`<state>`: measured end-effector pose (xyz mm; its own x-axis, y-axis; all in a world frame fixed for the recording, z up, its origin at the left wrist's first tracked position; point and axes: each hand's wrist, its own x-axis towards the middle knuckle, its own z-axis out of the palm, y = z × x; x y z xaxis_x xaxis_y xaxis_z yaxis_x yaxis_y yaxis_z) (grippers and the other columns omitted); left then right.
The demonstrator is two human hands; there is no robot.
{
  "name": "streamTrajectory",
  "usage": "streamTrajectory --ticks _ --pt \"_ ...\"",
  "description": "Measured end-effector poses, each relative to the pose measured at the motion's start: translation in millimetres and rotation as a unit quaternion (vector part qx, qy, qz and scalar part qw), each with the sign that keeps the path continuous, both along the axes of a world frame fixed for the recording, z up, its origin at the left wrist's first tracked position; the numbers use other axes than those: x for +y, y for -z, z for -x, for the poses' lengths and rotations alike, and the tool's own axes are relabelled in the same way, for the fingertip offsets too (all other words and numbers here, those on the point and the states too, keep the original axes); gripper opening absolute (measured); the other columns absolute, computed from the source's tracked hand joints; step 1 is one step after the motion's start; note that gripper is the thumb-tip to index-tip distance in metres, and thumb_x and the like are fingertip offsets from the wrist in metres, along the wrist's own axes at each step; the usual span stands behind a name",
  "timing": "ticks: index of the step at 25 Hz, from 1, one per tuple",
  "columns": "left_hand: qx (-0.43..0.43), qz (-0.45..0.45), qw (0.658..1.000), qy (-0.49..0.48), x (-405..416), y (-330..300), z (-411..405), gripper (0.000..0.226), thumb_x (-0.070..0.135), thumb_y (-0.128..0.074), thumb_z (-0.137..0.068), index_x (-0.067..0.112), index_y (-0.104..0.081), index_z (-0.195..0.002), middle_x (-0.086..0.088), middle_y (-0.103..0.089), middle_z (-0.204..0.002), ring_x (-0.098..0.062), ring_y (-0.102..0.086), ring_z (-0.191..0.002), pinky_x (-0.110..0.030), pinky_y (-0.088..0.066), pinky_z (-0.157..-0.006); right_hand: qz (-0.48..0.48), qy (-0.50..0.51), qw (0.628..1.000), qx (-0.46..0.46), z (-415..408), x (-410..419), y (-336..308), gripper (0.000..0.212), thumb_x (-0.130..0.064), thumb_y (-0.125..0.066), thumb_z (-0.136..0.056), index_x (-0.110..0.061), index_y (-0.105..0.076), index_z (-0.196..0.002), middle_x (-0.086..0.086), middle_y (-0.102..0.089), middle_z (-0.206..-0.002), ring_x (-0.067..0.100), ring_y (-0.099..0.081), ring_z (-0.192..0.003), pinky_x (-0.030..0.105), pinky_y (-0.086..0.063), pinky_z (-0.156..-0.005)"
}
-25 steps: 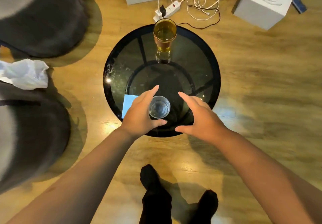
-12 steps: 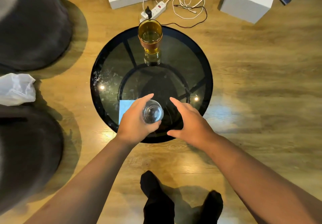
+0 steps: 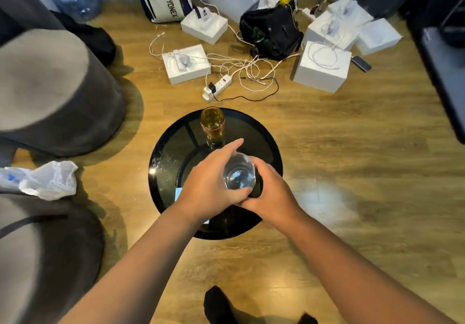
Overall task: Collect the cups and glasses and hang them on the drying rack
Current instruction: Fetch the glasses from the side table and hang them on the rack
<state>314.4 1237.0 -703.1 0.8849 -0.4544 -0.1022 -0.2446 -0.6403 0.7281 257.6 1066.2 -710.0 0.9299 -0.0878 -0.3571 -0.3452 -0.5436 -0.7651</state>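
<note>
Two glasses (image 3: 239, 176) (image 3: 212, 121), one round table (image 3: 161, 172), five white boxes (image 3: 321, 70), two hands (image 3: 208, 187) (image 3: 270, 192)

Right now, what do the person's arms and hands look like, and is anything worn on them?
Both forearms are bare up to the frame edge: no sleeves show. The left hand and the right hand wear no gloves, and no watch, bracelet or ring is visible. No markings show on either arm.
</note>
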Motion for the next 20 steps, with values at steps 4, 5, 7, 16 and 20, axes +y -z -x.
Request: streamTrajectory --ticks 4,5,7,16,20 --pt "-0.035 0.014 0.999 0.020 -24.9 -117.2 -13.0 0.104 0.052 -0.085 -0.069 0.051 -0.029 -0.157 0.022 -0.059 -0.135 0.004 -0.056 -0.124 -0.030 -0.056 -0.100 -0.058 0.039 0.996 -0.058 -5.1 -14.0 -95.5 0.097 -0.028 -0.096 -0.073 -0.041 -0.041 -0.153 -0.013 -0.058 -0.146 0.011 -0.057 -0.133 0.040 -0.055 -0.105" --pt "-0.049 0.012 0.998 0.028 -31.0 -142.6 -16.2 0.104 0.053 -0.085 -0.069 0.050 -0.030 -0.157 0.020 -0.060 -0.136 0.001 -0.057 -0.124 -0.032 -0.056 -0.099 -0.066 0.044 0.994 -0.078 -7.5 -16.9 -117.2 0.096 -0.027 -0.096 -0.073 -0.042 -0.042 -0.151 -0.014 -0.060 -0.143 0.010 -0.059 -0.129 0.038 -0.056 -0.103" --pt "-0.072 0.008 0.997 0.039 -41.3 -192.7 -17.8 0.105 0.051 -0.087 -0.069 0.048 -0.032 -0.158 0.016 -0.060 -0.139 -0.004 -0.059 -0.123 -0.035 -0.055 -0.099 -0.077 0.051 0.990 -0.109 -11.7 -23.1 -159.2 0.095 -0.025 -0.096 -0.072 -0.042 -0.043 -0.149 -0.014 -0.061 -0.142 0.011 -0.062 -0.127 0.035 -0.057 -0.098" --pt "-0.108 0.128 0.986 -0.014 -87.0 -393.5 17.1 0.110 0.071 -0.087 -0.062 0.052 -0.032 -0.155 0.016 -0.048 -0.155 0.005 -0.055 -0.123 -0.035 -0.055 -0.103 -0.075 0.022 0.970 -0.229 -6.5 -77.6 -362.9 0.091 -0.027 -0.095 -0.075 -0.035 -0.045 -0.150 -0.006 -0.057 -0.150 0.020 -0.054 -0.137 0.041 -0.052 -0.105" --pt "-0.096 0.205 0.972 -0.056 -99.1 -463.6 58.8 0.097 0.072 -0.080 -0.071 0.053 -0.034 -0.154 0.021 -0.043 -0.158 -0.007 -0.049 -0.136 -0.037 -0.052 -0.105 -0.081 0.013 0.958 -0.275 20.2 -102.5 -448.3 0.085 -0.035 -0.095 -0.074 -0.037 -0.047 -0.145 -0.004 -0.059 -0.145 0.018 -0.057 -0.128 0.017 -0.046 -0.082"
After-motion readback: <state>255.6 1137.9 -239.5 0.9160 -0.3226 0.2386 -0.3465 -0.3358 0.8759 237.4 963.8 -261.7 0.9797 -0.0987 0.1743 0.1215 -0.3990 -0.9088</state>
